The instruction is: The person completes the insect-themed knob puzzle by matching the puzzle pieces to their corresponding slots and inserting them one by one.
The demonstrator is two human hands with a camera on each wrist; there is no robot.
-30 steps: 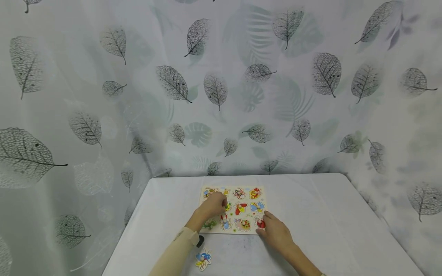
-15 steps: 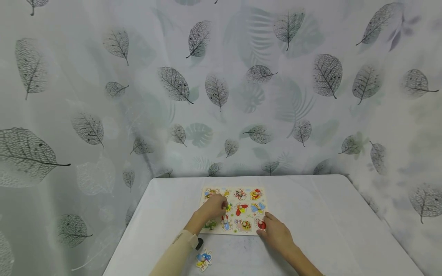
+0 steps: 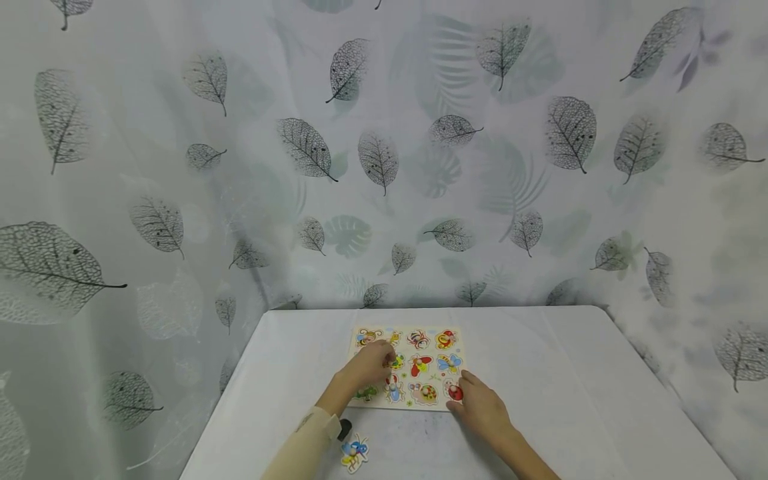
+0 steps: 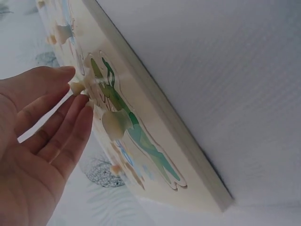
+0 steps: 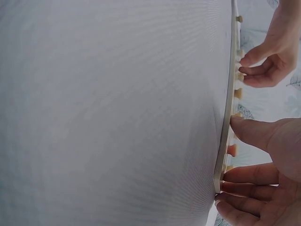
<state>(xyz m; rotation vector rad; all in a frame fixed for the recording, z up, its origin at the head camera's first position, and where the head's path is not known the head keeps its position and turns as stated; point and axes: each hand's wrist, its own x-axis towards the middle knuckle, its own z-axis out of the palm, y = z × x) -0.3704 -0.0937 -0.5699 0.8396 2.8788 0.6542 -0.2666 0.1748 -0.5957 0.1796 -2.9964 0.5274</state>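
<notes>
A wooden knob puzzle board (image 3: pixel 432 378) with several colourful insect pieces lies on the table. My left hand (image 3: pixel 366 367) reaches over its left part, thumb and fingertips pinching a small wooden knob (image 4: pixel 76 88). Most of the piece under that knob is hidden by the hand; a yellow-green piece (image 3: pixel 397 362) shows right at the fingertips. Closer to the wrist camera is the green grasshopper piece (image 4: pixel 123 113), seated in its slot. My right hand (image 3: pixel 481 408) holds the board's front right corner, thumb at the front edge and fingers along the right side, beside the red ladybug piece (image 3: pixel 455 391).
In front of the board, a loose blue and yellow mosquito piece (image 3: pixel 355 454) lies near my left sleeve (image 3: pixel 305 440). The white table (image 3: pixel 576 393) extends to both sides. A leaf-patterned curtain (image 3: pixel 396 200) hangs behind it and along the sides.
</notes>
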